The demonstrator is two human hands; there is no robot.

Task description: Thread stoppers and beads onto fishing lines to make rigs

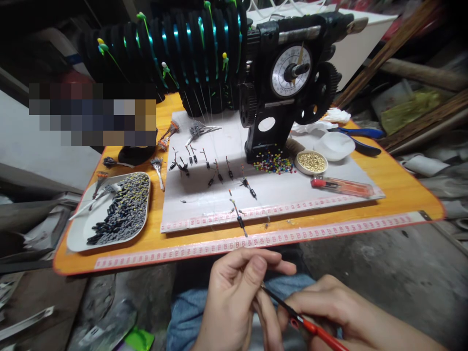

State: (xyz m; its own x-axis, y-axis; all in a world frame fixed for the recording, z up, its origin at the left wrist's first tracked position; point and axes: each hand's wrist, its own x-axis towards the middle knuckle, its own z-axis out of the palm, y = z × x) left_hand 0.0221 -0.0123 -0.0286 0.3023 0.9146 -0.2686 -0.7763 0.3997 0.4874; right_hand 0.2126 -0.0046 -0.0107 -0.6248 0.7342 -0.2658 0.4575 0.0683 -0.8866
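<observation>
Our left hand (237, 287) is raised over our lap just in front of the table edge, its thumb bent in against the fingers; we cannot tell what, if anything, is pinched there. Our right hand (325, 307), beside it, grips a slender red-and-black tool (305, 321), whose thin front end reaches up to the left thumb and fingers. Beneath both hands we see our blue jeans (186, 302).

Before us, a numbered measuring strip (215, 247) runs along the near edge of the orange table (155, 239). Beyond it lies a white board (204, 209), on which small line assemblies with black barrels (239, 223) are scattered, the nearest one hanging over the board's front edge. Behind them stands a black geared machine with a round dial (291, 70) and, to its left, a ribbed black drum (175, 48) wound with blue-green line and stuck with coloured pins.

Left of the board, we have a white tray (80, 236) filled with grey and black sleeves (126, 209). On the board's right side, multicoloured ball-headed pins (274, 163) lie in a heap near a round dish of gold beads (312, 161), with a red-ended clear plastic case (341, 186) in front and blue-handled pliers (360, 131) farther back.
</observation>
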